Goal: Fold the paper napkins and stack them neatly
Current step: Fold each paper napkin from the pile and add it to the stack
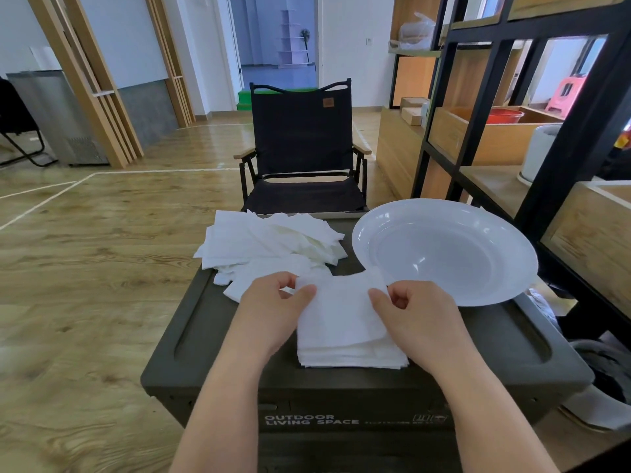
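Head view: left hand [273, 302] and right hand [415, 310] pinch top napkin [341, 312].

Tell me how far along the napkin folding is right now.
Partly done. A neat stack of folded napkins sits on the dark box lid. The left hand and right hand pinch the top napkin over that stack. A loose pile of napkins remains; the white plate holds nothing.

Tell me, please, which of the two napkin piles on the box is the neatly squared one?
The folded stack nearest the person, under both hands, has aligned edges. The loose pile farther back, left of the white plate, lies spread and overlapping at angles.
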Tool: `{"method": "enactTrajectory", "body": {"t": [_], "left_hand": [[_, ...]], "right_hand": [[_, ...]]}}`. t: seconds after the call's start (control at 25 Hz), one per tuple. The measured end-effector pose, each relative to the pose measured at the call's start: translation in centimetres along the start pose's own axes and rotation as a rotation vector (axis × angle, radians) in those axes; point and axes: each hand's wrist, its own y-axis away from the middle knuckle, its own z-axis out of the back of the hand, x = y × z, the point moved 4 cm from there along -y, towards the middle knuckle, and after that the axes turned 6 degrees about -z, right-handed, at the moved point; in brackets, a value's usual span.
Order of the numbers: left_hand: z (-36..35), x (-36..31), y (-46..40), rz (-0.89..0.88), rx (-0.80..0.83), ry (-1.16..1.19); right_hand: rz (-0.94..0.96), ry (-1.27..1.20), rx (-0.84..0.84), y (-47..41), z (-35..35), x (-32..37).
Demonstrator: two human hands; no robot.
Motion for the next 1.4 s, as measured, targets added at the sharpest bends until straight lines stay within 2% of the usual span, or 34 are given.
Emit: {"method": "enactTrajectory", "body": {"t": [0.4,0.68,0.76,0.88,1.0,1.08,1.24,1.4], "left_hand": [[-1.1,0.6,-0.2,0.024,0.027,-0.241],[-1.4,1.1,-0.5,0.037,0.053,-0.328],[-1.1,1.1,-0.5,0.025,-0.012,-0.360],[0.6,1.2,-0.8,-0.048,-0.229,-0.466],[1.5,2.1,-1.3,-0.030,-0.215,-0.602],[1.6,2.5,-1.4,-0.036,-0.210,-0.594],[1.8,1.9,-1.2,-0.179,-0.349,-0.556],[2.9,0.1,-0.4,-0.227,-0.429,-0.277]], "right_hand": [[-0.146,0.232,0.153,-0.2,-0.8,-2.2],[-0.145,0.255,0.141,-0.3,-1.1,-2.3],[-0.150,0.267,0.146,-0.3,-1.1,-2.3],[-0.168,0.271,0.158,-0.4,-1.0,-2.3],[-0.179,0.255,0.170,-0.4,-1.0,-2.3],[-0.180,0.247,0.169,-0.4,-1.0,-2.3],[-0.178,0.215,0.117,-0.2,-0.8,-1.9],[-0.058,0.114,-0.077,0.2,0.3,-0.2]]}}
